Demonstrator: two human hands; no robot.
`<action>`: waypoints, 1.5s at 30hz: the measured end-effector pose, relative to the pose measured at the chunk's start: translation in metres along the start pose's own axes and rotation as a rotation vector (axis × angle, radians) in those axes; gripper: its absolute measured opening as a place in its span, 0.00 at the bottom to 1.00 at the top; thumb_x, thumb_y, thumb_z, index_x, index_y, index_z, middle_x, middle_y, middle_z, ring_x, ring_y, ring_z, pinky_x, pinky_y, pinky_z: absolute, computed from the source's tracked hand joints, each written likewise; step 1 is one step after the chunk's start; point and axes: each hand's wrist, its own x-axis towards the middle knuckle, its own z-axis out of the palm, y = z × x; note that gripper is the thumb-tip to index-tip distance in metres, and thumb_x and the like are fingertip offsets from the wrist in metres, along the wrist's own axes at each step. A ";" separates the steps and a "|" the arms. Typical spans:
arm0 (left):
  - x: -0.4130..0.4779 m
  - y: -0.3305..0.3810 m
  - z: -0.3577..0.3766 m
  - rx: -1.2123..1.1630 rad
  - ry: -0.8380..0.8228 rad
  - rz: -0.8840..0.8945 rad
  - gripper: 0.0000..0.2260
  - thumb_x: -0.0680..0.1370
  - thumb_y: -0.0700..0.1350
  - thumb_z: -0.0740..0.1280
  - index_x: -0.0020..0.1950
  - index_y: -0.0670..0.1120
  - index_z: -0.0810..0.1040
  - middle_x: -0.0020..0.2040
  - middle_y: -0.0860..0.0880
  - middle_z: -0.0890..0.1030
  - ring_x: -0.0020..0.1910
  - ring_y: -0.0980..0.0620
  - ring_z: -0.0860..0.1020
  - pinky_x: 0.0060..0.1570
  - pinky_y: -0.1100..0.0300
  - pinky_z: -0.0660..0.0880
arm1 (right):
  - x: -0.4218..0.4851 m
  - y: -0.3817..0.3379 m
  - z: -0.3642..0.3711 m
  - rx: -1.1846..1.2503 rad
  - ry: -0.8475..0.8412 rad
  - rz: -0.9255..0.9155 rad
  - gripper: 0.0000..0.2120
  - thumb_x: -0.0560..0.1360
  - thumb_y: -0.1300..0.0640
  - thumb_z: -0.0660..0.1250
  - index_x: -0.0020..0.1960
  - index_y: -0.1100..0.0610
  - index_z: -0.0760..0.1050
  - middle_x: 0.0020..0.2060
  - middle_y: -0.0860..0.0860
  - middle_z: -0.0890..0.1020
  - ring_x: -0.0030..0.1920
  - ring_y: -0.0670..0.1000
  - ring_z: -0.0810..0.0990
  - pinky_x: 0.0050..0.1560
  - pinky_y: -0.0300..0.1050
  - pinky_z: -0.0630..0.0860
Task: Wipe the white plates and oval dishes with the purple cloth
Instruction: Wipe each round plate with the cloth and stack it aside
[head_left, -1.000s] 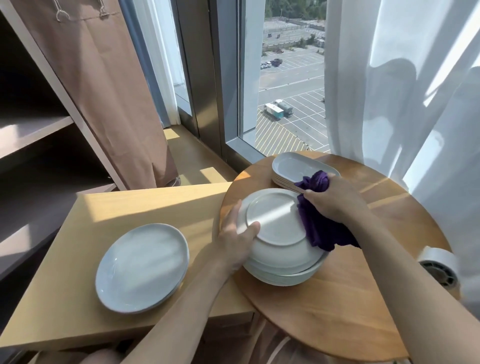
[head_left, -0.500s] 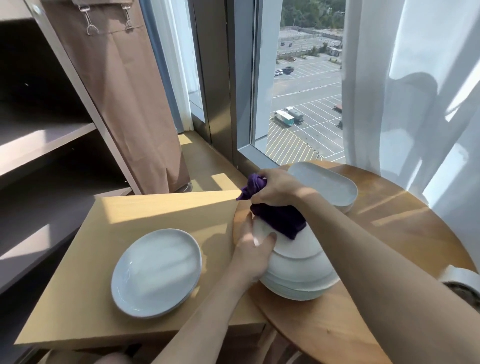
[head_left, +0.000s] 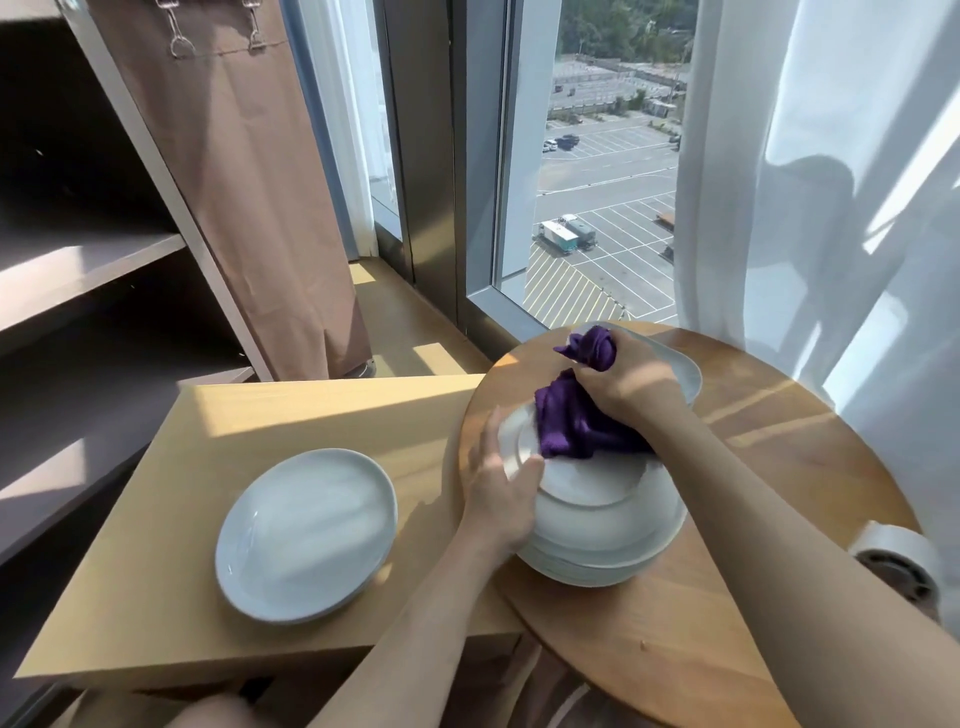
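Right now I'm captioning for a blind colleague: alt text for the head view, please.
Right hand presses a purple cloth on the upturned top plate of a white stack on a round table; left hand holds its rim.

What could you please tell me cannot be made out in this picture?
Head view:
oval dishes: mostly hidden behind right hand and purple cloth; count unclear.
plate stack: top plate's far part covered by cloth.
left hand: motion-blurred.
tape roll: partly behind right forearm.
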 end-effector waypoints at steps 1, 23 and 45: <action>0.001 0.000 0.000 -0.002 0.006 0.000 0.31 0.82 0.45 0.67 0.82 0.51 0.57 0.80 0.50 0.62 0.79 0.50 0.60 0.77 0.56 0.57 | -0.007 0.007 -0.004 0.006 0.038 0.015 0.13 0.75 0.45 0.68 0.57 0.49 0.77 0.49 0.50 0.83 0.53 0.57 0.81 0.57 0.52 0.77; 0.005 -0.002 -0.001 0.036 -0.023 0.010 0.33 0.79 0.65 0.46 0.81 0.53 0.62 0.81 0.53 0.61 0.78 0.60 0.54 0.68 0.69 0.48 | -0.124 -0.007 -0.006 -0.308 -0.017 -0.151 0.33 0.72 0.37 0.71 0.72 0.44 0.65 0.63 0.51 0.71 0.65 0.57 0.68 0.66 0.51 0.69; -0.001 -0.015 -0.005 0.295 -0.075 0.093 0.30 0.83 0.60 0.56 0.83 0.56 0.51 0.81 0.49 0.57 0.79 0.54 0.54 0.71 0.60 0.55 | -0.062 -0.011 0.005 -0.306 0.118 -0.120 0.24 0.76 0.42 0.68 0.67 0.52 0.70 0.57 0.57 0.74 0.61 0.62 0.71 0.53 0.55 0.73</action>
